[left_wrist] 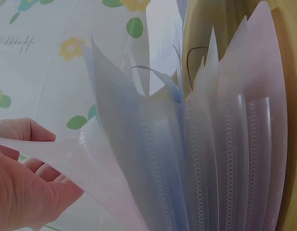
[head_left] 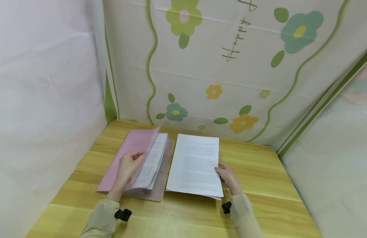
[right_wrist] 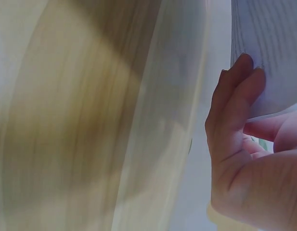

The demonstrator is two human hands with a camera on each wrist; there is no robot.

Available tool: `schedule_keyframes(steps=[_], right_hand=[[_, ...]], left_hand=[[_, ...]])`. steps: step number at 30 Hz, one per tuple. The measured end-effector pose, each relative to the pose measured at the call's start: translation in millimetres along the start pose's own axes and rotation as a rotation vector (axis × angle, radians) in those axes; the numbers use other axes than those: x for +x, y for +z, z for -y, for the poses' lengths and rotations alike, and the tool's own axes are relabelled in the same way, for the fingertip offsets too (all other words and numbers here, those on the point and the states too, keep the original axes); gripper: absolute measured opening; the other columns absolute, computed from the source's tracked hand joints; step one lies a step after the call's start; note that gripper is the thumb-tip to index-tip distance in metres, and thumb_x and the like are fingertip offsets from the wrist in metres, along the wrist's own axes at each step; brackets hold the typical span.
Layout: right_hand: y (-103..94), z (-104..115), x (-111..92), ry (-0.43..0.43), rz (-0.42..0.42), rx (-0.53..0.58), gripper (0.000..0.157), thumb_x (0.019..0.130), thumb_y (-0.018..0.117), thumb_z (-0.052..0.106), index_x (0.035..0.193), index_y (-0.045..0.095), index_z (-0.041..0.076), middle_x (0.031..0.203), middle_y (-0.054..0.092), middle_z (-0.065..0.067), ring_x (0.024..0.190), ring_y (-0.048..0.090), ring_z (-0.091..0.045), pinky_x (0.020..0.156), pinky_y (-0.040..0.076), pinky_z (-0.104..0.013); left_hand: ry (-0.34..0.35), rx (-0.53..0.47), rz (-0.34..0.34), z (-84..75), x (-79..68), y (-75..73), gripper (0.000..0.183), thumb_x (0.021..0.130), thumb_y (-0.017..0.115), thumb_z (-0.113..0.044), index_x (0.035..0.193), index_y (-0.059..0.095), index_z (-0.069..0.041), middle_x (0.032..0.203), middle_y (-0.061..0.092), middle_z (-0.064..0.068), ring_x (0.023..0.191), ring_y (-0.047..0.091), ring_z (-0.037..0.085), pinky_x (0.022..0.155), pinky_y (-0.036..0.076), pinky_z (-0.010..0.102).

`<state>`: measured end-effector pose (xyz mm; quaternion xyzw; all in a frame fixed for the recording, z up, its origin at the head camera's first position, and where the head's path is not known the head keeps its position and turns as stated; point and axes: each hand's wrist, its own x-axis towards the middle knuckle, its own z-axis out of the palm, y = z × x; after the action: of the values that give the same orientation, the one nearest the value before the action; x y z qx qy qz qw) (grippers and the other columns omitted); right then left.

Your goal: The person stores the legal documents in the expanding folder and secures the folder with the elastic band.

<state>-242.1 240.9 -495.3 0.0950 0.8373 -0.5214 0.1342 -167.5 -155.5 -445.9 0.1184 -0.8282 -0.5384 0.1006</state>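
A pink translucent folder (head_left: 137, 140) lies partly open on the left of the table, its front cover raised at an angle. My left hand (head_left: 128, 167) pinches the free edge of that cover between thumb and fingers. Inside, several clear pockets (left_wrist: 158, 139) fan apart in the left wrist view, and printed pages (head_left: 152, 162) show beneath the cover. To the right of the folder is a thin stack of printed sheets (head_left: 198, 165). My right hand (head_left: 228, 177) grips the stack by its right edge, fingers underneath, and the near corners sit slightly unevenly.
The wooden table (head_left: 251, 211) extends beyond both hands. A white curtain with printed flowers (head_left: 189, 66) hangs along its far edge, and further white cloth (head_left: 46, 115) closes in the left and right sides. Dark wrist cameras (head_left: 123, 215) sit on both sleeves.
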Motion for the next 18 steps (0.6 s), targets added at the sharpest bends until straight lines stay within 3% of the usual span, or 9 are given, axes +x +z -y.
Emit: schedule_keyframes(steps=[10,18], right_hand=[[19.5,0.8,6.9,-0.027,0.044,0.036,0.036,0.1,0.052,0.011,0.133,0.056,-0.002,0.073,0.069,-0.002,0.045,0.034,-0.006,0.048,0.032,-0.023],[29.9,6.3,6.0,-0.062,0.071,0.069,0.034,0.1,0.05,0.009,0.131,0.057,-0.003,0.076,0.071,-0.004,0.046,0.037,-0.008,0.048,0.032,-0.024]], left_hand=[[-0.012,-0.004,0.006,-1.9,-1.2,-0.4,0.03,0.091,0.063,-0.018,0.115,0.074,-0.005,0.105,0.076,0.016,0.077,0.063,0.0,0.066,0.046,0.013],[-0.016,-0.005,0.02,-1.3,-0.9,-1.2,0.03,0.093,0.063,-0.02,0.116,0.074,-0.005,0.105,0.077,0.014,0.081,0.063,0.001,0.067,0.046,0.013]])
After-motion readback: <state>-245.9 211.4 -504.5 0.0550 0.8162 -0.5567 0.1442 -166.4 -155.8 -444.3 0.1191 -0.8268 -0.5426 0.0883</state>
